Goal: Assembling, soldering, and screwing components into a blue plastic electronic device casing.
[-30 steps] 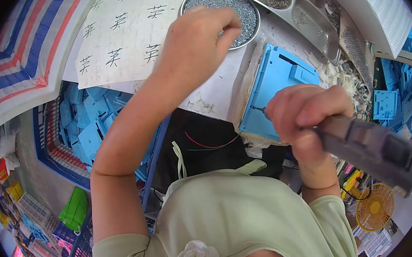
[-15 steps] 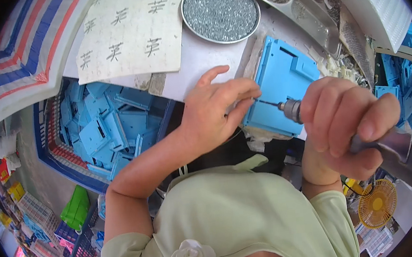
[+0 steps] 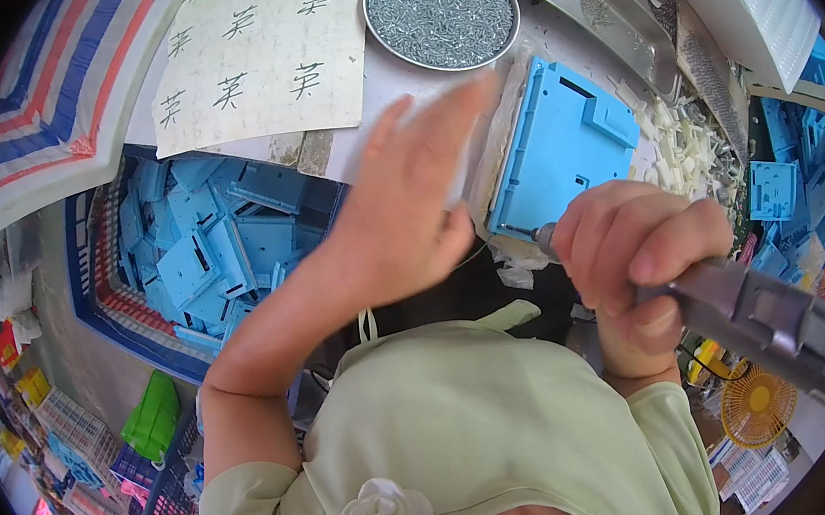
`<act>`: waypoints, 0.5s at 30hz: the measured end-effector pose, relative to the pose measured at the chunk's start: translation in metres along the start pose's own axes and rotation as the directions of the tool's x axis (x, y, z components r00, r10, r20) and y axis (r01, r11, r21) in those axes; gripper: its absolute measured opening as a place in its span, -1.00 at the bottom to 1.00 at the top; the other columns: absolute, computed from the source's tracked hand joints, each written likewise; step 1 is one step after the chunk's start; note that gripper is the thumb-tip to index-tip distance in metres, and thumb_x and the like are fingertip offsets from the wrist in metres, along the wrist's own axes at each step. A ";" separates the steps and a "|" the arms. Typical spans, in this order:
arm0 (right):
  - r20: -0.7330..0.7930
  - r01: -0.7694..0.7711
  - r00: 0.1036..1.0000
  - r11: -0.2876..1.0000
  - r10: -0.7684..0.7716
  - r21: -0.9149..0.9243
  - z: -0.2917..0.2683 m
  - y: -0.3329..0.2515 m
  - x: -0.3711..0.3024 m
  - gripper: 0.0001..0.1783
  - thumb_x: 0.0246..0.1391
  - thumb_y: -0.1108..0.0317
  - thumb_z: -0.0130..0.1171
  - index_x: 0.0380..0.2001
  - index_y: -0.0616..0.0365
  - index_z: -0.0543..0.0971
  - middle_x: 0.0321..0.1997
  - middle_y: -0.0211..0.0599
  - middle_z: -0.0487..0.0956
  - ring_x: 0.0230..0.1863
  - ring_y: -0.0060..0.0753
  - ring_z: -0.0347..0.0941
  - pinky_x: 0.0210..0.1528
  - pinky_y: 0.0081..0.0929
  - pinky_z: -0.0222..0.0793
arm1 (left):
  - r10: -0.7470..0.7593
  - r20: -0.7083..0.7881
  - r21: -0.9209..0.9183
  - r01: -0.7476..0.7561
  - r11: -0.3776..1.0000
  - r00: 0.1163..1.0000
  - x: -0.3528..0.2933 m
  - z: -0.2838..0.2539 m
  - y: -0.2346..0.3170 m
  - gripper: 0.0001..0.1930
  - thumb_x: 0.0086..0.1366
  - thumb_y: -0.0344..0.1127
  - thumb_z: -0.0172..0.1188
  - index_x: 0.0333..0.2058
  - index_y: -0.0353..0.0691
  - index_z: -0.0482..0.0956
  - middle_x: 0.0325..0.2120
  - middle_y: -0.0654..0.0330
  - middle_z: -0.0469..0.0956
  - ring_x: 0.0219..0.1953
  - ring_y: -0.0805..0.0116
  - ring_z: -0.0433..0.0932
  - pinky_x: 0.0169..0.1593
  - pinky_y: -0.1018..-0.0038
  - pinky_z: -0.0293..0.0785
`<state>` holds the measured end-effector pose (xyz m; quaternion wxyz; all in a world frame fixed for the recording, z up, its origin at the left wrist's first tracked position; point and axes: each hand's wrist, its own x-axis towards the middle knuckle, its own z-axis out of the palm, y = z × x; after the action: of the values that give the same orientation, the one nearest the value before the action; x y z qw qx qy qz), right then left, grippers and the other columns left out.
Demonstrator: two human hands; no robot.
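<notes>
My right hand [image 3: 637, 244] is wrapped round a dark electric screwdriver [image 3: 766, 316]. The tool's bit meets the near left corner of a blue plastic panel [image 3: 562, 146], which lies flat at the front of the worktable. Left of that panel, my left hand [image 3: 405, 188] is over the table edge, its fingers stretched toward a round metal tray of small silver screws [image 3: 442, 8]. Those fingers are blurred, but the thumb stands apart from them and nothing shows between.
A dark blue crate [image 3: 84, 292] of loose blue panels stands below the table at left. Handwritten paper [image 3: 261, 62] covers the table's left part. Compartmented metal trays [image 3: 629, 24] and a pile of white plastic pieces [image 3: 677, 144] lie beyond and right of the panel. More blue panels [image 3: 805, 166] are at far right.
My left hand has left the screwdriver's tip and swung up toward the screw tray. My right hand has brought the screwdriver left and nearer, its bit now at the panel's near corner.
</notes>
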<state>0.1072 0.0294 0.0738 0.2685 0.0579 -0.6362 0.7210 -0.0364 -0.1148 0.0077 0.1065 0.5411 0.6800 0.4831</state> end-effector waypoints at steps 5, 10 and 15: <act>-0.001 0.047 0.999 0.997 -0.047 -0.060 0.011 0.014 -0.009 -0.71 -0.03 0.53 0.43 -0.34 0.23 0.47 -0.64 -0.36 0.48 -0.66 -0.34 0.46 -0.54 -0.34 0.44 | -0.032 0.006 -0.074 0.033 0.997 0.999 -0.006 -0.006 -0.015 -0.04 -0.09 -0.65 -0.01 0.43 -0.27 0.08 0.29 -0.03 0.40 0.31 -0.07 0.36 0.41 0.18 0.15; 0.016 0.090 0.996 0.991 -0.089 -0.101 0.019 0.027 -0.011 -0.70 -0.10 0.56 0.47 -0.39 0.22 0.49 -0.68 -0.39 0.43 -0.71 -0.35 0.41 -0.65 -0.43 0.34 | -0.019 -0.065 -0.115 0.011 0.993 0.998 0.000 0.011 -0.018 -0.20 -0.11 -0.66 0.00 0.25 -0.25 0.36 0.14 0.00 0.50 0.15 -0.11 0.44 0.25 0.09 0.30; -0.179 0.180 0.964 0.977 -0.198 -0.111 -0.006 -0.005 -0.017 -0.68 0.08 0.22 0.44 -0.30 0.11 0.49 -0.66 -0.44 0.45 -0.67 -0.40 0.41 -0.54 -0.38 0.40 | 0.202 0.074 -0.064 -0.197 0.978 0.977 0.028 0.030 -0.010 -0.47 -0.03 -0.69 0.02 -0.02 -0.26 0.56 -0.04 0.07 0.57 0.00 -0.03 0.51 0.09 0.16 0.43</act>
<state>0.1254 0.0302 0.0705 0.3977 0.0368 -0.6324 0.6637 -0.0341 -0.0748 -0.0049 0.0999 0.6225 0.6037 0.4880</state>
